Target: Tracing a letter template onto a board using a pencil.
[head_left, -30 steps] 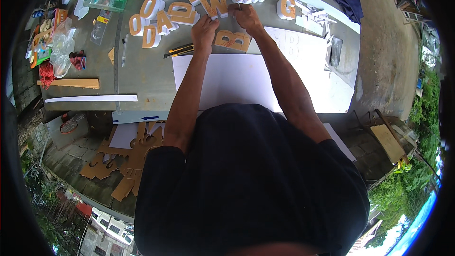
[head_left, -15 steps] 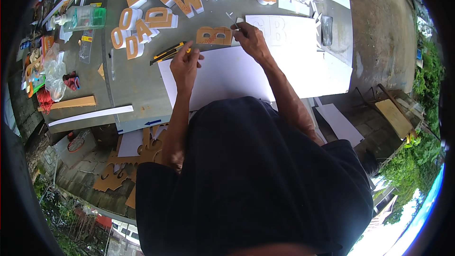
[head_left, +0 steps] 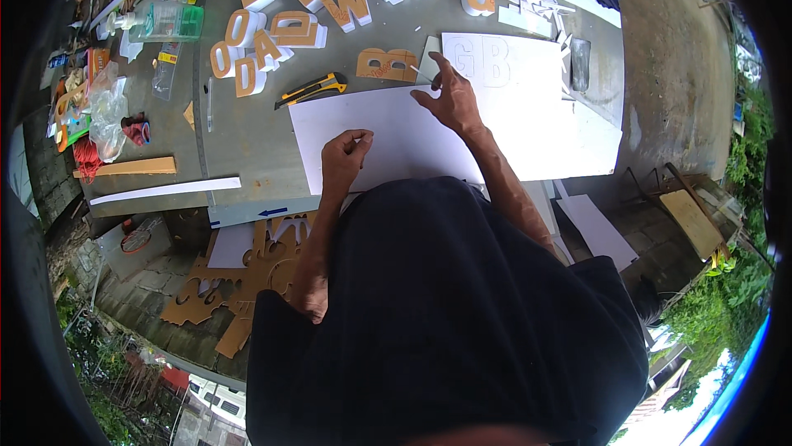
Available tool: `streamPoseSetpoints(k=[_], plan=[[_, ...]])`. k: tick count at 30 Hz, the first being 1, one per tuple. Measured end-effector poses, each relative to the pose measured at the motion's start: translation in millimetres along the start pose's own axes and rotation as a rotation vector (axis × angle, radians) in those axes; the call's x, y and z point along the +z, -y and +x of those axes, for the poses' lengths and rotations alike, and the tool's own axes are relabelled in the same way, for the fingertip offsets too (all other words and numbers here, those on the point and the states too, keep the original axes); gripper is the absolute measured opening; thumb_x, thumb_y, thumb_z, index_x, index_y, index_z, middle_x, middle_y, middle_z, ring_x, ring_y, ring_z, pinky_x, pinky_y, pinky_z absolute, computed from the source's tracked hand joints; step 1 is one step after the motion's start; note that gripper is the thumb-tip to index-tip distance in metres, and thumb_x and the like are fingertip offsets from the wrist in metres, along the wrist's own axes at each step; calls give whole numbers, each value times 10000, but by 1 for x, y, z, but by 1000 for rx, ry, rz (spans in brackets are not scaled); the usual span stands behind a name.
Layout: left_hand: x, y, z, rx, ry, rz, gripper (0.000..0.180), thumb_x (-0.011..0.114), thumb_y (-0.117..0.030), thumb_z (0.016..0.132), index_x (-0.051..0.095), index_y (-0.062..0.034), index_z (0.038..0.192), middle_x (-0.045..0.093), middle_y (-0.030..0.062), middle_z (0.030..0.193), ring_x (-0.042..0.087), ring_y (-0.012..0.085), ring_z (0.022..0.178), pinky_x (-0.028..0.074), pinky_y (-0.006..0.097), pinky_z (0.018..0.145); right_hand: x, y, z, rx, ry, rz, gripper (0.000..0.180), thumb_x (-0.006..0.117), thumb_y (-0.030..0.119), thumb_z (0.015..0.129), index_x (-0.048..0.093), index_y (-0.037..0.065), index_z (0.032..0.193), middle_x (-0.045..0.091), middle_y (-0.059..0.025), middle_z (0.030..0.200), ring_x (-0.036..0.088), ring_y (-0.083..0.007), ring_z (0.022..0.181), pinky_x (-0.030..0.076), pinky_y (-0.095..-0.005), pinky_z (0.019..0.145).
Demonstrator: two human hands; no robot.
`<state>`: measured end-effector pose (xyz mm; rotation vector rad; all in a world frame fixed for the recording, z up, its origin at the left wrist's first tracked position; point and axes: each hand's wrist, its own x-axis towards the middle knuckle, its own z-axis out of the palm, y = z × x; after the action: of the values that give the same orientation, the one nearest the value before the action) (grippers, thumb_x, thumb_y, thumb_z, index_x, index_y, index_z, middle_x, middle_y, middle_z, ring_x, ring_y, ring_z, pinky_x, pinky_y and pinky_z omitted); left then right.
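Note:
My left hand (head_left: 345,159) is over the near left part of a large white sheet (head_left: 379,120), thumb and fingertips closed together; anything between them is hidden. Farther right, my right hand (head_left: 455,103) has its thumb and forefinger spread apart. A thin pale stick (head_left: 421,72) shows in the gap by its fingertips, apparently loose, though contact with the fingers is unclear. Just beyond lies a flat brown letter-shaped piece (head_left: 384,65). A smaller white sheet with pencilled letter outlines (head_left: 528,62) sits right of this hand. A yellow-and-black utility knife (head_left: 312,89) rests beyond the large sheet's left corner.
Several brown-faced letters with white sides (head_left: 285,29) stand at the far left-centre. White offcuts (head_left: 536,13) lie at the far right. A green-and-clear bottle (head_left: 169,21), a plastic bag (head_left: 107,112) and white and brown strips (head_left: 165,190) occupy the table's left.
My left hand has drawn nearer to me, and its pointing finger has closed onto the thumb. The right hand has come nearer and opened; the thin stick is now by its fingertips.

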<state>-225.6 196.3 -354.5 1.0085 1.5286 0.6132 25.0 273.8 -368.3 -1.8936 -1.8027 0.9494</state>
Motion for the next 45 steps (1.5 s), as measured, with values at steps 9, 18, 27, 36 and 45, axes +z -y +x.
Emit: streamPoseSetpoints(k=[9,18,27,36,45], plan=[[8,-16,2,40,40,-39,226,710,-150,961,728,-19,1144,598,-6,648,504,52,552,396,220,514,2,22,37,-91,85,-308,726,813,370,790,500,92,1384,644,-198,1112,723,-367,901,616,-469,786],[80,-100,116,736,-28,266,447,790,-119,856,647,-42,1272,685,93,963,647,168,718,552,310,668,-78,-48,-11,317,-343,595,820,817,544,766,625,-107,1226,637,-110,882,575,-158,690,487,-311,608],[206,-148,226,502,31,629,708,708,-161,844,457,-123,1505,426,368,1446,562,489,1187,515,502,978,-118,-75,-85,428,-491,939,483,756,344,913,615,-40,1170,411,94,644,251,-6,433,180,-217,391],[216,-140,213,770,-81,1107,688,750,-136,707,575,73,1339,568,398,1301,662,362,989,560,485,686,-115,-84,-87,399,-409,958,418,779,317,915,623,-9,1125,461,83,638,245,12,404,165,-211,355],[195,-148,214,671,57,821,686,714,-43,775,542,-144,1430,380,220,1534,506,427,1260,521,503,975,-110,-72,-85,366,-322,955,439,767,294,924,630,-20,1197,457,94,644,246,15,406,166,-204,362]])
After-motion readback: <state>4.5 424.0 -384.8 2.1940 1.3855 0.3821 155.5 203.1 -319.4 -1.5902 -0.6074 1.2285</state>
